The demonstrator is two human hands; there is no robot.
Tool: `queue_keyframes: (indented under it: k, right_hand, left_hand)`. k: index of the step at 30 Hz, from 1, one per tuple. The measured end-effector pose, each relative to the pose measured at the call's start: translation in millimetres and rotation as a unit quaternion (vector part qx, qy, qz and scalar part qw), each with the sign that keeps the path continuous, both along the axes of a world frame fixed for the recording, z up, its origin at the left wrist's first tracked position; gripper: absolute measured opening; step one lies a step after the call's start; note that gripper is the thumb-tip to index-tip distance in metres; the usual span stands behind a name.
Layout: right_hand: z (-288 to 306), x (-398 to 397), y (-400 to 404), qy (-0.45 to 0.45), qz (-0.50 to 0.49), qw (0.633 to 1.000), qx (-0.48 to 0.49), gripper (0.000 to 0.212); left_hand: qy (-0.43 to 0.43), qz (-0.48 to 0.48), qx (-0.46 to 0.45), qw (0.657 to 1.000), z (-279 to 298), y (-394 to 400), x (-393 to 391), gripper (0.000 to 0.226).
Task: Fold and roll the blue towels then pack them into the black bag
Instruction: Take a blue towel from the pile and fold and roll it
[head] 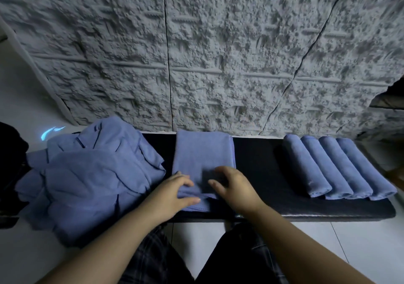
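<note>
A folded blue towel [203, 150] lies lengthwise across the middle of a black bench [258, 157]. Its near end is turned up into the start of a roll. My left hand [172, 194] grips that rolled end on its left side, thumb in front and fingers curled over the top. My right hand [235, 188] has its fingers curled over the same end on the right side. Several rolled blue towels [336, 168] lie side by side at the bench's right end. A heap of loose blue towels [91, 174] covers the left end. The black bag [11, 163] shows partly at the far left edge.
A rough grey textured wall [218, 54] rises right behind the bench. White floor tiles [338, 240] lie in front, to the right of my legs. A strip of bare bench separates the folded towel from the rolled ones.
</note>
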State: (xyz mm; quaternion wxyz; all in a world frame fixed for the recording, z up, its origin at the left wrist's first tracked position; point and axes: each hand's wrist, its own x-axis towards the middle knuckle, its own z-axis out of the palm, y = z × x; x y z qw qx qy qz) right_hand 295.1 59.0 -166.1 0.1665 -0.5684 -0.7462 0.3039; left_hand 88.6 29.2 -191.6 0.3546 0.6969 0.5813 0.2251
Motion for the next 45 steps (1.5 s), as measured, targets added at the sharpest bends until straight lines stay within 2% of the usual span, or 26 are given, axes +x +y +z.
queue_keyframes:
  k: [4,5,9,13,16,19,23,24,27,30,33,36,38,40,43,45]
  right_hand:
    - [-16.1,13.1,-27.0,-0.003,0.049,0.998,0.050,0.073]
    - [-19.5,15.9,-33.4,-0.011,0.053,0.997,0.058,0.070]
    - [-33.7,22.6,-50.9,-0.007,0.026,0.990,0.138,0.030]
    - [-28.4,24.0,-56.4,-0.031,-0.031,0.989,0.143,0.026]
    - [-22.2,21.5,-64.7,-0.055,-0.034,0.991,0.116,0.016]
    - [-23.2,21.8,-68.2,-0.074,-0.024,0.992,0.097,0.004]
    - [-19.3,22.6,-71.1,-0.069,-0.068,0.994,0.059,0.062]
    - [-17.8,22.8,-72.0,-0.064,-0.080,0.994,0.048,0.060]
    - [-20.0,25.7,-72.3,-0.062,-0.100,0.992,0.053,0.029]
    - [-22.8,27.7,-71.9,-0.064,-0.104,0.991,0.053,0.016]
    - [-22.5,23.8,-72.7,-0.086,-0.080,0.986,0.119,0.028]
    - [-24.0,20.0,-73.2,-0.092,-0.004,0.981,0.170,0.050]
    - [-25.3,18.0,-74.1,-0.097,0.033,0.984,0.149,0.046]
    - [-25.8,17.5,-74.1,-0.105,0.038,0.985,0.129,0.042]
    - [-24.6,16.1,-74.8,-0.119,0.035,0.986,0.111,0.050]
    - [-25.0,14.7,-74.3,-0.122,0.031,0.985,0.121,0.057]
  left_hand:
    - [0.055,-0.033,0.117,0.991,-15.0,-23.8,-7.7,0.035]
    - [0.065,-0.028,0.145,0.987,-18.1,-29.4,-8.9,0.033]
    - [0.061,0.033,0.212,0.975,-20.6,-44.9,-6.8,0.027]
    - [0.073,0.059,0.242,0.966,-12.6,-49.3,-4.2,0.027]
    - [0.088,0.043,0.223,0.970,-10.2,-53.5,-3.5,0.040]
    - [0.106,0.041,0.210,0.971,-11.0,-56.9,-4.1,0.043]
    - [0.100,0.028,0.198,0.975,-11.8,-60.5,-4.4,0.037]
    - [0.089,0.030,0.187,0.978,-13.5,-61.9,-4.0,0.033]
    - [0.005,0.111,0.119,0.987,-13.3,-63.1,0.2,0.022]
    - [-0.018,0.221,0.087,0.971,-13.3,-55.1,2.3,0.021]
    - [-0.039,0.220,0.019,0.974,-10.6,-50.6,3.5,0.026]
    - [-0.054,0.196,0.006,0.979,-9.3,-52.9,5.4,0.024]
    - [-0.069,0.185,0.000,0.980,-7.3,-55.0,6.0,0.017]
    - [-0.125,0.186,-0.022,0.974,-4.2,-55.9,6.2,0.018]
    - [-0.210,0.197,-0.047,0.957,4.8,-57.7,8.1,0.014]
    - [-0.249,0.177,-0.065,0.950,11.0,-59.1,12.4,0.020]
